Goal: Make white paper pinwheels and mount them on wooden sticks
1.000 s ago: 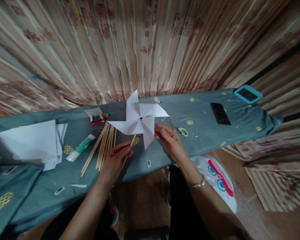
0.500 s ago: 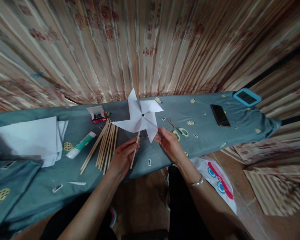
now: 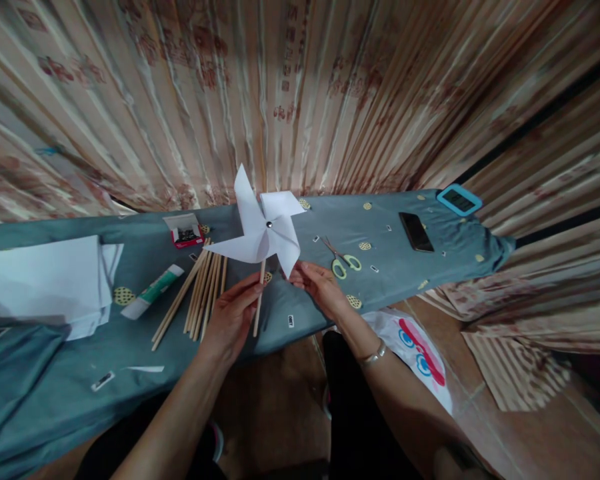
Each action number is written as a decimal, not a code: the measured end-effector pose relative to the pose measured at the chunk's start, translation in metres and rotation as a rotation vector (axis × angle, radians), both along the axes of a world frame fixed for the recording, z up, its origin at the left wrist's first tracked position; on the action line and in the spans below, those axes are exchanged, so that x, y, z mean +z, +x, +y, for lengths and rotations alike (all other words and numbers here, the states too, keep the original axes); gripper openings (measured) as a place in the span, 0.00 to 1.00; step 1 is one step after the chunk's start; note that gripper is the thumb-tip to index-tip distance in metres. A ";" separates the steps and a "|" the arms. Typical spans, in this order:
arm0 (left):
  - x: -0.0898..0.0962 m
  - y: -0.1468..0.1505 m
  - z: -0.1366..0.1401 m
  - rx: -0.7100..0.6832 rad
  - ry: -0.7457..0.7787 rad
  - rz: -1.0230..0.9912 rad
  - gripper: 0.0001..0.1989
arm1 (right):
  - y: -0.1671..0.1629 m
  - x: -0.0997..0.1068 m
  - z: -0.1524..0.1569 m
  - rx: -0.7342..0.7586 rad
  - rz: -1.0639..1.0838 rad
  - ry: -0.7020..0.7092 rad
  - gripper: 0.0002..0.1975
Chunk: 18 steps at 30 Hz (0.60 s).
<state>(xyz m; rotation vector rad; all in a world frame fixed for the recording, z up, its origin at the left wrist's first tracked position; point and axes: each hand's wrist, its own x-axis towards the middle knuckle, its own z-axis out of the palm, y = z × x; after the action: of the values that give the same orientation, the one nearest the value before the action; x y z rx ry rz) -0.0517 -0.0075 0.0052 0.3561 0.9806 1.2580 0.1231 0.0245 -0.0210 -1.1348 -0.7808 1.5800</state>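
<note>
A white paper pinwheel (image 3: 260, 227) on a thin wooden stick (image 3: 258, 307) stands upright above the near edge of a table covered in blue-grey cloth (image 3: 380, 287). My left hand (image 3: 230, 317) grips the stick just below the paper blades. My right hand (image 3: 317, 287) has its fingertips at the tip of the lowest blade. A metal pin sits at the pinwheel's centre.
Left of the pinwheel lie several wooden sticks (image 3: 200, 293), a glue stick (image 3: 153, 291), a small red box of pins (image 3: 185, 233) and a stack of white paper (image 3: 50, 280). Scissors (image 3: 343, 260), a black phone (image 3: 416, 231) and a blue-framed device (image 3: 459, 199) lie to the right. A printed plastic bag (image 3: 415, 353) rests on the floor.
The pinwheel has been lifted from leaning over the table to standing upright on its stick. My right hand has closed in on the lowest blade. The view has shifted slightly.
</note>
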 end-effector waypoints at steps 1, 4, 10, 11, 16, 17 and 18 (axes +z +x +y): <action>0.001 -0.001 -0.001 0.003 0.004 -0.007 0.19 | 0.000 -0.001 -0.002 0.000 -0.013 0.000 0.24; 0.003 -0.002 -0.004 0.020 0.018 -0.029 0.19 | 0.001 -0.003 -0.006 0.017 -0.064 0.013 0.23; 0.002 -0.011 -0.014 0.032 0.026 -0.092 0.17 | -0.002 -0.002 -0.014 0.032 -0.166 0.007 0.21; 0.002 -0.013 -0.015 0.040 0.032 -0.097 0.17 | -0.002 0.001 -0.017 0.064 -0.194 -0.002 0.21; -0.001 -0.026 -0.018 0.077 0.105 -0.104 0.13 | 0.004 0.028 -0.034 0.392 -0.375 0.013 0.17; -0.002 -0.028 -0.019 0.076 0.117 -0.096 0.12 | 0.004 0.032 -0.039 0.492 -0.392 0.014 0.16; -0.002 -0.030 -0.020 0.071 0.127 -0.092 0.12 | 0.003 0.034 -0.044 0.587 -0.406 0.011 0.16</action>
<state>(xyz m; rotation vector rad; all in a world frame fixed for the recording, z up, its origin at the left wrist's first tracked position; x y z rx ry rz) -0.0819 -0.0279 0.0036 0.3614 0.8433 1.3933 0.1265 -0.0199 0.0126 -1.3114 -1.4943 1.8286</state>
